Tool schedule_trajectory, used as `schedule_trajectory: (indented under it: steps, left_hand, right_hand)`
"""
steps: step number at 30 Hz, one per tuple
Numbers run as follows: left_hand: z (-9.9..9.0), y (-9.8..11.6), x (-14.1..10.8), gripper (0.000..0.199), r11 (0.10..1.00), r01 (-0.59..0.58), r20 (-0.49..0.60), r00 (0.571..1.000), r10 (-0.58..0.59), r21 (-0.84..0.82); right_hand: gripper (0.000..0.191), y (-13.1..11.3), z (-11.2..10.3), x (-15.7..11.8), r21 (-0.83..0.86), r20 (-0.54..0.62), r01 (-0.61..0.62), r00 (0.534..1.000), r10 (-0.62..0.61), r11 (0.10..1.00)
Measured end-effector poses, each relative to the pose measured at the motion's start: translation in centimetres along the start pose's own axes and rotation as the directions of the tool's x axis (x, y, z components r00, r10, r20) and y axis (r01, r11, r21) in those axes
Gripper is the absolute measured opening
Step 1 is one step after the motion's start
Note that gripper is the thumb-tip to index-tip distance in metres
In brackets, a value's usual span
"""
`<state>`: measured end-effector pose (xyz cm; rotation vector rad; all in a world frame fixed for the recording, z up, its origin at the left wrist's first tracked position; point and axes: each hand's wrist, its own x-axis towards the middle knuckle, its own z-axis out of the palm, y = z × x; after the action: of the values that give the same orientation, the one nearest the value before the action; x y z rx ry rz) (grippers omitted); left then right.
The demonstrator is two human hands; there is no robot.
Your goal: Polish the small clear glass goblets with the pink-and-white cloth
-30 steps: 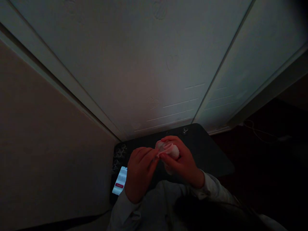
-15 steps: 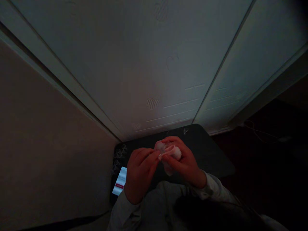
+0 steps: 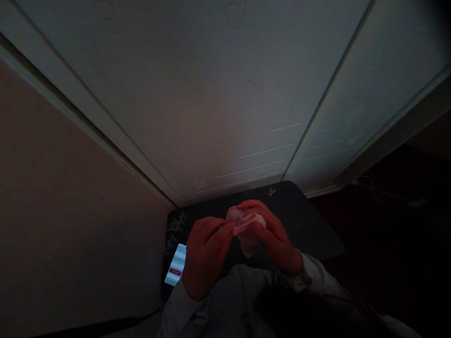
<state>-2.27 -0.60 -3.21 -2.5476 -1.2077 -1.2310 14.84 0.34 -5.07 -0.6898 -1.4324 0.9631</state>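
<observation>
Above the dark board, my right hand [image 3: 273, 234] is closed around a small pink-and-white item [image 3: 250, 241] that looks soft, with fluffy white at its right end. A pink band-like edge runs across its top, with an opening behind it. The dim light hides what kind of thing it is. My left hand [image 3: 207, 249] is pinched at the left end of that pink edge, its fingertips pressed together on it. Near those fingertips a small greyish, see-through piece [image 3: 239, 219] shows in the opening; whether my fingers touch it I cannot tell.
The dark board [image 3: 306, 220] stands against a pale panel [image 3: 211, 94] with embossed hearts. Several small clear pieces [image 3: 175, 223] lie at its left, one clear piece [image 3: 272, 191] at its back edge. A lit phone [image 3: 176, 265] lies by my left wrist. A white cable [image 3: 373, 190] trails at right.
My right thumb has shifted right along the item, and the pink edge is now straighter and more exposed. The greyish piece shows more plainly. Both hands stay in nearly the same place.
</observation>
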Motion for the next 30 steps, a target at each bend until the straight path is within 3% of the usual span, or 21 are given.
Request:
schedule_trajectory:
  steps: [4,14,19,25,30]
  left_hand:
    - [-0.02,-0.01,0.03,0.018,1.000,-0.005,0.004,1.000,0.005,-0.006]
    - [0.07,0.00,-0.23,0.019,0.999,0.030,-0.003,1.000,-0.030,-0.018]
    - [0.08,0.37,-0.06,0.020,0.984,0.141,0.028,0.990,-0.138,-0.113]
    - [-0.14,0.82,0.44,0.020,0.890,0.380,0.198,0.921,-0.336,-0.252]
    - [0.04,0.49,0.24,0.018,0.714,0.563,0.298,0.826,-0.478,-0.416]
  right_hand:
    - [0.027,0.06,-0.04,0.02,-0.019,-0.016,-0.013,1.000,0.012,1.000]
    - [0.011,0.06,-0.07,0.21,-0.154,-0.033,0.048,0.998,-0.053,0.987]
    - [0.010,0.18,-0.25,0.17,-0.219,-0.027,0.115,0.992,-0.124,0.969]
    - [0.013,-0.01,-0.26,-0.06,-0.285,0.032,0.140,0.990,-0.136,0.948]
    - [0.018,-0.44,-0.10,-0.03,-0.166,0.072,0.115,0.992,-0.105,0.979]
